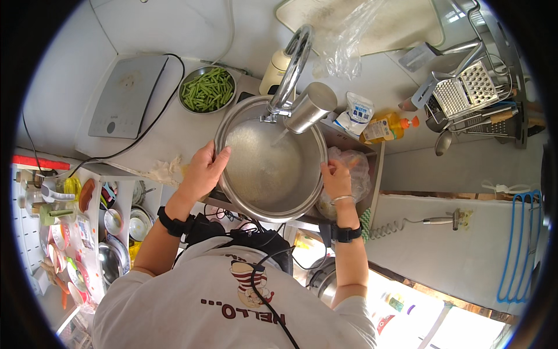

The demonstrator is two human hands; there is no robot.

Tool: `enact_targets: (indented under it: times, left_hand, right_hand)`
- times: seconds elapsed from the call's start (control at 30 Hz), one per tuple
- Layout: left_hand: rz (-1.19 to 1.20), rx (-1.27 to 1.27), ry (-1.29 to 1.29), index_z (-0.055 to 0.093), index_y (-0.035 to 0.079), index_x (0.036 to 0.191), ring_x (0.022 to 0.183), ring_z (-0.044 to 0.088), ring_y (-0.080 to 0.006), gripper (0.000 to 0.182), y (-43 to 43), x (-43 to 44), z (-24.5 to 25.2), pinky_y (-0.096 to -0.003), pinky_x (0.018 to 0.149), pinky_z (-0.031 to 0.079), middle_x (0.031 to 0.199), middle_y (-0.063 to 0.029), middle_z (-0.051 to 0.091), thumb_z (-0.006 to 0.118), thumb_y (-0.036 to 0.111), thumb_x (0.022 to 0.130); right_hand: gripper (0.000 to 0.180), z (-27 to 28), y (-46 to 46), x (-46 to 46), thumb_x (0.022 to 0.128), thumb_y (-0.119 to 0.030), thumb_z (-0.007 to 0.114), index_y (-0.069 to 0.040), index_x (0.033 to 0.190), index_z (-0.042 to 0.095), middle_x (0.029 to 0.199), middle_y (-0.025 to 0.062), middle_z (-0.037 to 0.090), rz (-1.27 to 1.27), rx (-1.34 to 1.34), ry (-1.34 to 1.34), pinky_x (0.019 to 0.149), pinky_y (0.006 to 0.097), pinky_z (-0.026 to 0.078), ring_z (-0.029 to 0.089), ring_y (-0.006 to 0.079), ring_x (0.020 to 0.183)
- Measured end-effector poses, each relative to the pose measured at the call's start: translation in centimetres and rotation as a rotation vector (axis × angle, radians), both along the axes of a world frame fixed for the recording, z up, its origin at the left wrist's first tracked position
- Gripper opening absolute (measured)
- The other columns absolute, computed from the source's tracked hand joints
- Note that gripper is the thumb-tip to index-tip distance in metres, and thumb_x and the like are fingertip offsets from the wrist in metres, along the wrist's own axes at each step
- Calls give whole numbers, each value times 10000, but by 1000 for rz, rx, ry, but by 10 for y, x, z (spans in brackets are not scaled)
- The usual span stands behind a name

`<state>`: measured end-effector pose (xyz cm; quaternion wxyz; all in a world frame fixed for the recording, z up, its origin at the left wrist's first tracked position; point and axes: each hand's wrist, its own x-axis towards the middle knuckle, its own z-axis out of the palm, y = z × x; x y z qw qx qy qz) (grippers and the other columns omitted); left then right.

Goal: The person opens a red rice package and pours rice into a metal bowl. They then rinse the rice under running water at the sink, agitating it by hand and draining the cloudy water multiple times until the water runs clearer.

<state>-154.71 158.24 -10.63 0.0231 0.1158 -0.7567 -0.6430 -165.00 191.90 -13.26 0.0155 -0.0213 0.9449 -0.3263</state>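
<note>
A large round stainless steel pot [272,214] is held over the sink, below a curved chrome faucet [301,54]. My left hand [204,171] grips its left side, with the thumb over the rim. On the opposite side, my right hand [338,179] has hold of the rim. Inside are pale grains that look like rice [253,157], under cloudy water. A thin stream of water [280,137] runs into the pot from beside a metal cylinder [314,107] fitted to the faucet. The pot's underside is hidden.
Cut green beans fill a metal bowl [185,106] at the left, beside a flat grey appliance [128,98] with a black cord. A clear plastic bag [355,174] lies in the sink's right side. Behind it stand a yellow soap bottle [383,128] and a white packet [355,113].
</note>
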Motion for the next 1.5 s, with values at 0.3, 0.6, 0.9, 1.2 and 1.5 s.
enact_targets:
  times: [0.3, 0.6, 0.9, 1.2, 1.5]
  left_hand:
    - [55, -280, 109, 523, -2, 911, 549, 459, -258, 279, -3, -4, -17, -376, 556, 411, 615, -129, 484, 548, 265, 988]
    - [4, -210, -54, 512, 14, 864, 486, 502, -199, 355, 6, 3, -62, -345, 497, 416, 585, -83, 504, 502, 336, 1012]
    - [-78, -65, -125, 485, 30, 837, 412, 498, -113, 383, 11, 7, -83, -272, 402, 396, 554, -14, 480, 472, 362, 1028]
    - [-27, 41, -202, 512, 24, 881, 414, 478, -100, 391, 17, 9, -68, -256, 408, 392, 561, 2, 473, 465, 384, 1028]
    - [53, 101, -65, 510, 30, 820, 583, 389, -91, 436, 14, 7, -15, -271, 534, 352, 638, 1, 423, 508, 420, 1013]
  right_hand:
    - [261, 12, -6, 1, 850, -190, 677, -20, 1048, 665, 801, 156, 705, -16, -29, 87, 689, 400, 541, 696, 290, 718]
    - [232, 74, -16, 16, 835, -167, 685, -31, 1022, 683, 686, 113, 671, -98, -10, 246, 584, 357, 514, 660, 242, 588]
    - [199, 96, -22, 27, 832, -171, 698, -28, 969, 682, 613, 88, 613, -83, 52, 300, 537, 356, 484, 611, 237, 524]
    - [204, 94, -20, 29, 833, -170, 703, -18, 969, 691, 600, 78, 604, -59, 12, 340, 532, 332, 474, 579, 220, 503]
    - [210, 19, 5, 14, 847, -185, 683, -4, 954, 687, 733, 156, 702, -52, 15, 201, 639, 377, 544, 701, 290, 659]
